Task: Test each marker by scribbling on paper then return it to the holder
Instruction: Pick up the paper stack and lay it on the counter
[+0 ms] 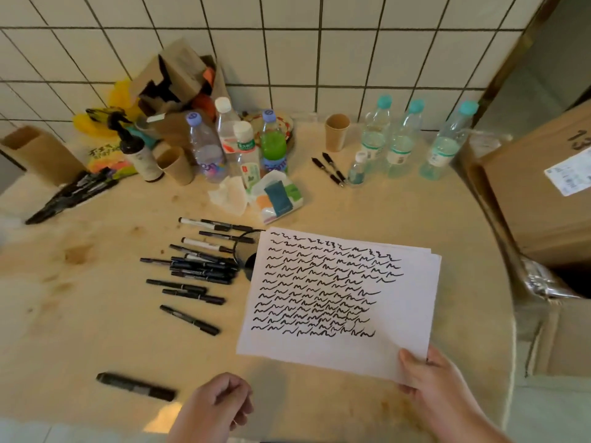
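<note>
1. Gripping paper [339, 292] at its near right corner with right hand [438, 388], thumb on top; sheet lying on or just above desk [96, 314], cannot tell which, and carrying rows of black scribbles down most of its face.
2. Hovering left hand [217, 407] at near desk edge, fingers loosely curled, holding nothing.
3. Lying just left of left hand: one thick marker [136, 386], long axis running left to right and tilting slightly toward the viewer at its right end, that end nearest the hand.
4. Lying farther off, left of paper: loose markers [198, 270] scattered, mostly pointing left to right.
5. Lying tipped on its side: mesh holder [248, 254], touching or tucked under paper's far left edge, mouth toward the viewer.
6. Judging left hand nearer to thick marker; right hand busy with paper and well apart from it.
7. Judging next reach as short, leftward, taking the marker across its barrel.
</note>
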